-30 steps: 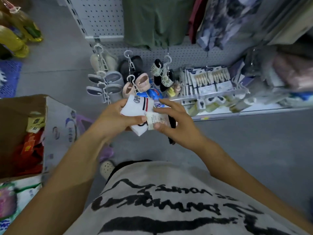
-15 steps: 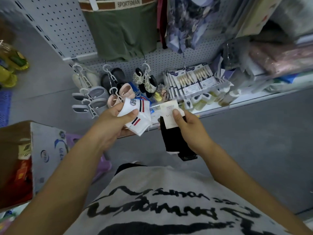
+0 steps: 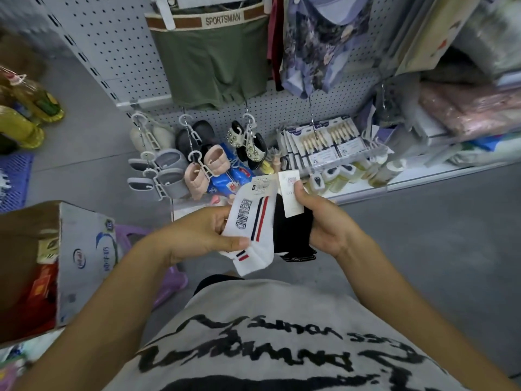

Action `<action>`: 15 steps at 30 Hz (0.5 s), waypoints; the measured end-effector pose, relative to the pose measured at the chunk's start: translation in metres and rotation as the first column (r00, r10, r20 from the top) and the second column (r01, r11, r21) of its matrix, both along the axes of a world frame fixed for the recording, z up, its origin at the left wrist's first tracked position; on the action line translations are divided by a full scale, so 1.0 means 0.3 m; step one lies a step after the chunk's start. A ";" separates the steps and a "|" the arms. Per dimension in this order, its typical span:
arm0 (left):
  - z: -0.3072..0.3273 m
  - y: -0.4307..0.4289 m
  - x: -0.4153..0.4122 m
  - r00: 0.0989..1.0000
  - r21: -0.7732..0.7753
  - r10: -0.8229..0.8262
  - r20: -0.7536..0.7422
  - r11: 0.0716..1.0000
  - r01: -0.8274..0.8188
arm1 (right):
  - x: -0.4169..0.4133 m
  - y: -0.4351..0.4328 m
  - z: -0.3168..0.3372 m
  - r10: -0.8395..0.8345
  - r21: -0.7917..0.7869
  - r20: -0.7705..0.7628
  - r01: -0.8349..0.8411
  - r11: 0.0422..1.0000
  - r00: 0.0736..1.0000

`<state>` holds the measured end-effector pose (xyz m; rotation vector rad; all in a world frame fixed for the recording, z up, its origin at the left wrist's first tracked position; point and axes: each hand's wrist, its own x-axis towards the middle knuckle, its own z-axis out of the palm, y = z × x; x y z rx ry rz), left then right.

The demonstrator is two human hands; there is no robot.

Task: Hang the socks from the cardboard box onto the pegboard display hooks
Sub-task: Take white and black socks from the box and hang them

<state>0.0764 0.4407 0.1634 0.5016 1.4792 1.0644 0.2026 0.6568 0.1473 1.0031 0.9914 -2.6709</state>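
We see two hands, each gripping a sock in front of the pegboard display.
The left hand (image 3: 203,235) curls round a white sock (image 3: 253,221) with navy and red stripes, its thumb pressing on the front of the fabric. The right hand (image 3: 324,221) grasps a black sock (image 3: 293,235), its thumb pinning the white paper tag (image 3: 290,196) at the top. We find the two socks touching side by side, held over the grey floor (image 3: 423,235) and below the pegboard (image 3: 118,46), where green shorts (image 3: 214,66) and slippers (image 3: 169,165) on plastic hangers hang. The cardboard box (image 3: 84,249) stands open on the floor to our left, well apart from the socks, with red packets (image 3: 42,286) showing inside.
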 end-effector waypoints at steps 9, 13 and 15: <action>-0.031 0.053 0.035 0.844 0.089 0.522 -0.125 0.853 -0.514 | 0.006 -0.036 -0.003 0.098 0.072 -0.079 -0.092 0.993 0.992; -0.031 0.072 0.055 0.750 0.241 0.636 -0.181 0.768 -0.593 | 0.013 -0.024 0.005 0.054 0.060 -0.123 -0.047 0.997 0.991; -0.022 0.082 0.071 0.719 0.298 0.644 -0.261 0.762 -0.575 | 0.018 -0.018 0.012 0.038 0.058 -0.134 -0.030 0.998 0.990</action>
